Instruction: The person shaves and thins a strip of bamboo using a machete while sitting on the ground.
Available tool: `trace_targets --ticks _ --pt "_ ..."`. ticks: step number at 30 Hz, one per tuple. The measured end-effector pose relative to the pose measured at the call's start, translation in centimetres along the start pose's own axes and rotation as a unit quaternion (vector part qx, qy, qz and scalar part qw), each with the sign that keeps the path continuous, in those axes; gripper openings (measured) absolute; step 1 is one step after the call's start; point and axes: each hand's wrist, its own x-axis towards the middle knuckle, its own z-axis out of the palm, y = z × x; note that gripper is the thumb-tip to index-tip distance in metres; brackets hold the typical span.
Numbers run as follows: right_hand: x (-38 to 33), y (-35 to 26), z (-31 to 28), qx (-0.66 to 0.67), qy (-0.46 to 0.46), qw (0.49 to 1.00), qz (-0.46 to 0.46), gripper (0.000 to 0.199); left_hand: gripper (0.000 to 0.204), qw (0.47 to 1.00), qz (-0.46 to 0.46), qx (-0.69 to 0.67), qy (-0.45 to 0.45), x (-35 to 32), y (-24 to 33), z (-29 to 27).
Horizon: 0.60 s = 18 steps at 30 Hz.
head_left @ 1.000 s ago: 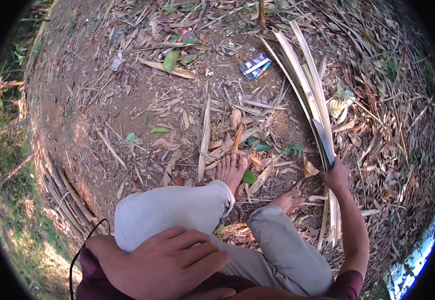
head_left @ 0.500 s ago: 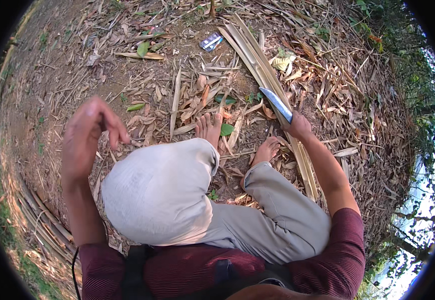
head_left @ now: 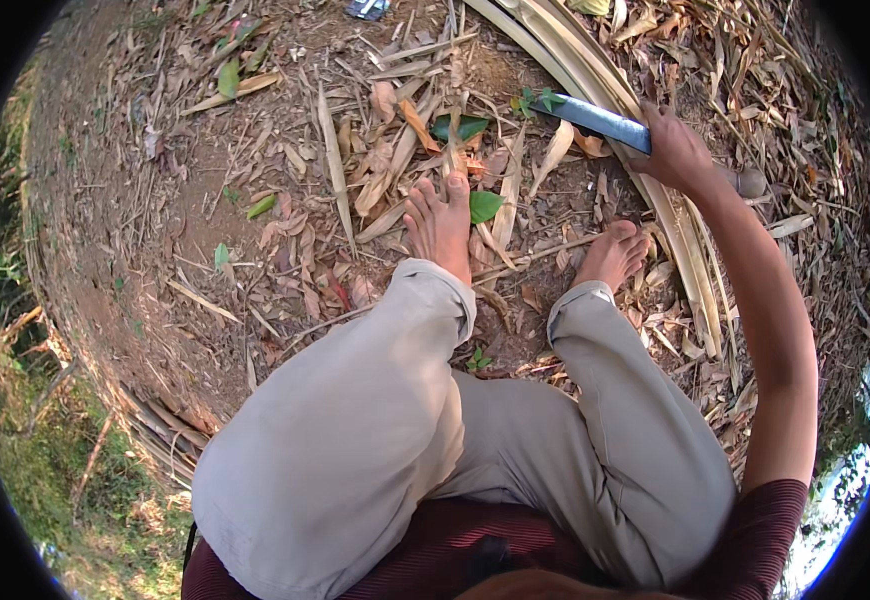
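Over the pale strips [head_left: 683, 240], the right hand [head_left: 677, 150] grips a knife [head_left: 600, 122] that crosses their long axis, perhaps touching; left hand unseen.

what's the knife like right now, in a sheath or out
Out: the knife shows bare metal with no cover over it, beyond the right hand.

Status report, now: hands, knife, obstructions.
Right hand grips knife; left hand out of view. Knife overlaps pale strips in picture, contact unclear. Right foot beside strips, possibly in the way.
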Motion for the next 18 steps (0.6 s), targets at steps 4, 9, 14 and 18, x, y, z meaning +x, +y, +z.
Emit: trace_targets --ticks 4,9,14,18 --pt "-1.5 1.3 2.2 0.093 0.061 0.993 0.027 0.103 0.101 0.998 -0.042 0.019 -0.037 2.0 1.2 0.7" --pt "-1.9 0.4 1.1 0.078 -0.023 0.996 0.038 0.107 0.097 0.989 -0.097 0.068 -0.084 3.7 0.8 1.8" --pt "-0.6 1.1 0.3 0.089 -0.074 0.993 0.012 0.106 0.094 0.982 -0.097 0.102 -0.125 4.3 0.8 1.2" --pt "0.2 0.9 0.2 0.065 -0.086 0.994 0.005 0.107 0.093 0.977 -0.093 0.097 -0.168 4.5 1.3 -0.1"
